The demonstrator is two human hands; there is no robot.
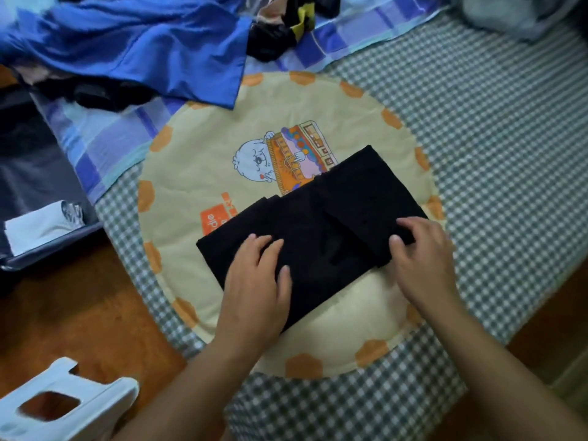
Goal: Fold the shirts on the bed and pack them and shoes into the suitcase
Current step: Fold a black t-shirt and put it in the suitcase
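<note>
Mid-fold: black shirt [318, 224] is a narrow strip on the round cartoon-print panel [197, 173] of the bed [496, 128]. Left hand [257, 278] presses it flat, fingers straight. Right hand [423, 249] has fingers curled over the folded right end. Blue shirt [127, 46], glossy and crumpled, still unfolded. Suitcase [35, 173] at left looks open, dark; white folded item [41, 227] inside. No shoes visible.

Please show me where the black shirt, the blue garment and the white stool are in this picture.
black shirt [321, 237], head view, middle of the folded cloth.
blue garment [133, 49], head view, its wrinkled middle.
white stool [105, 394], head view, its top.
</note>
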